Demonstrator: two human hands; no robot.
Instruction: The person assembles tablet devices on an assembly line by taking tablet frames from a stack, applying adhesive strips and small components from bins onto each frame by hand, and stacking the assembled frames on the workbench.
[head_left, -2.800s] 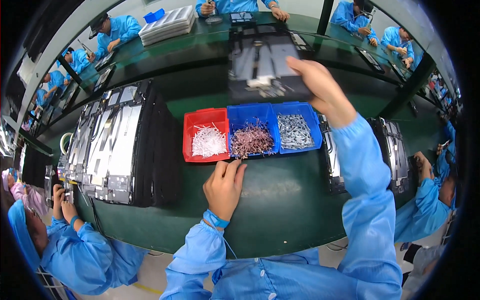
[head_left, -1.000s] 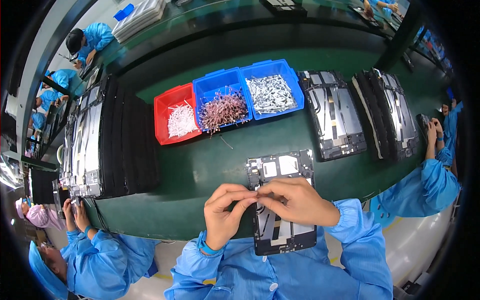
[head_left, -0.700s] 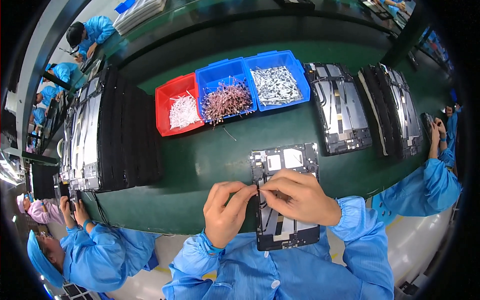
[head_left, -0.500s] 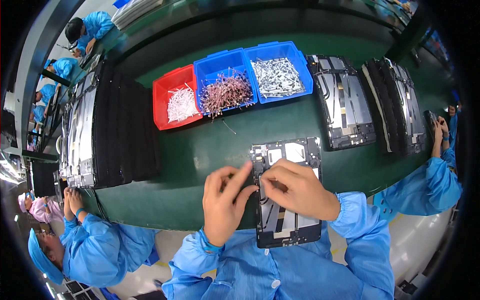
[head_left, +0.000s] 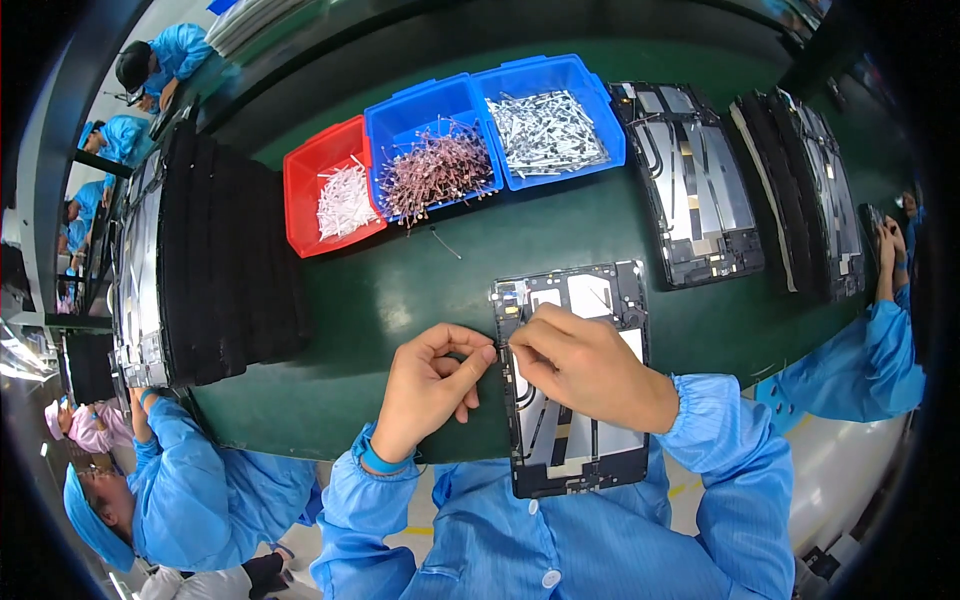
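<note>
An opened tablet body (head_left: pixel 622 462), black-framed with silver panels and dark cables inside, lies in front of me at the near table edge. My left hand (head_left: pixel 425 388) is beside its left edge, thumb and forefinger pinched together. Over the tablet's upper left part, my right hand (head_left: pixel 595 365) is closed in a pinch, its fingertips close to the left ones at that edge. Whatever sits between the fingertips of either hand is too small to make out. The right hand hides part of the tablet's middle.
Beyond the tablet stand a red bin (head_left: pixel 299 190) of white pieces, a blue bin (head_left: pixel 385 118) of thin brownish cables and another blue bin (head_left: pixel 612 140) of silvery strips. One loose cable (head_left: pixel 446 243) lies on the table. Stacked tablet bodies (head_left: pixel 140 265) flank both sides; co-workers sit nearby.
My left hand has drawn back slightly, its raised forefinger now folded against the thumb. My right hand has shifted a little left toward the tablet's edge. The whole view has moved slightly.
</note>
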